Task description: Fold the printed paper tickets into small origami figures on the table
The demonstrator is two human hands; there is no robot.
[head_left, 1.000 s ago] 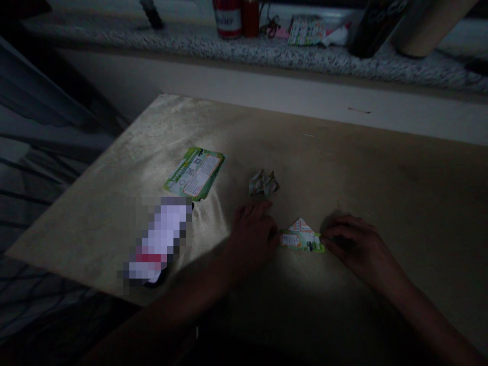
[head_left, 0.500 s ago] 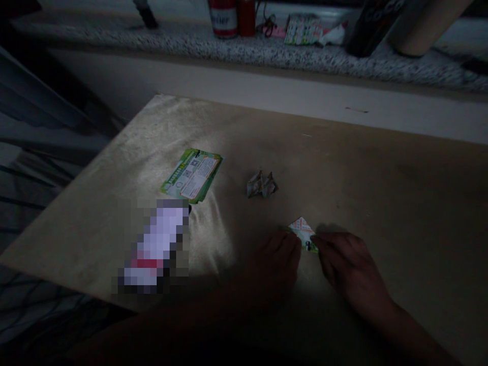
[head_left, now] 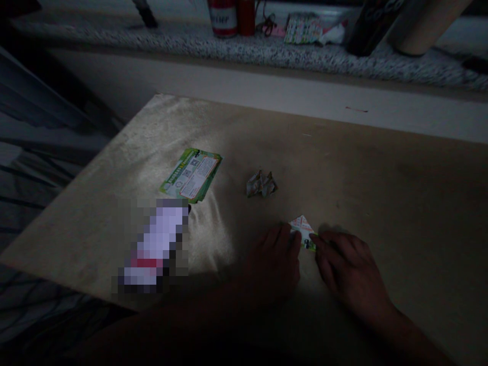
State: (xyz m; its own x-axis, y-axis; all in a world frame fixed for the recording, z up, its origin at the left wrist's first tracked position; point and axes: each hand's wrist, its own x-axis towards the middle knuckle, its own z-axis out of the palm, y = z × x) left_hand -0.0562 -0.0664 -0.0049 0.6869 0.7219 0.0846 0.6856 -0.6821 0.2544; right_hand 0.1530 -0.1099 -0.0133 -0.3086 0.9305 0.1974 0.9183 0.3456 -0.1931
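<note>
A small folded piece of printed paper (head_left: 304, 230), green and white with a pointed top, lies flat on the wooden board (head_left: 343, 168). My left hand (head_left: 274, 262) presses its left side with the fingertips. My right hand (head_left: 345, 267) presses its right edge. Both hands hold the fold down against the board. A finished folded paper figure (head_left: 261, 184) sits a little farther back, apart from both hands.
A stack of green printed leaflets (head_left: 191, 174) lies to the left, with a blurred-out object (head_left: 154, 246) in front of it near the board's edge. Behind the board, a speckled ledge (head_left: 267, 48) carries red cans (head_left: 223, 16), more leaflets (head_left: 304, 29) and dark containers.
My left hand slid right, to the paper's left side. The paper has gone from a wide strip to a narrower pointed shape. Both hands now meet at it.
</note>
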